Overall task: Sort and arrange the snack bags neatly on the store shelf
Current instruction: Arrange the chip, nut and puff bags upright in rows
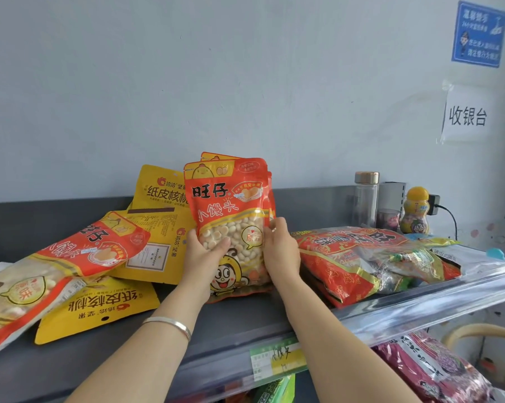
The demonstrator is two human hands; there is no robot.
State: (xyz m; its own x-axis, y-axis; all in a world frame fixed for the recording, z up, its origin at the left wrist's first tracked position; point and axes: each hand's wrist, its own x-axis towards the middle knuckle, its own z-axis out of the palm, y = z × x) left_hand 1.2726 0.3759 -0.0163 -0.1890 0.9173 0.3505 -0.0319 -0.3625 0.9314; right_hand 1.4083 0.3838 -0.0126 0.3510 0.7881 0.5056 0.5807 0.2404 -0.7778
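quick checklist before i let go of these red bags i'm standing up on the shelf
1. Grip: left hand and right hand hold the upright red bags from both sides: ok.
2. Bottom edge down on the shelf: ok.
3. Something behind them to lean on: cannot tell.
4. All red bags together: a flat red bag lies apart on the left: not ok.
5. Yellow bags tidy: overlapping, facing different ways: not ok.

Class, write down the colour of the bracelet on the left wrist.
Silver bracelet, head view.
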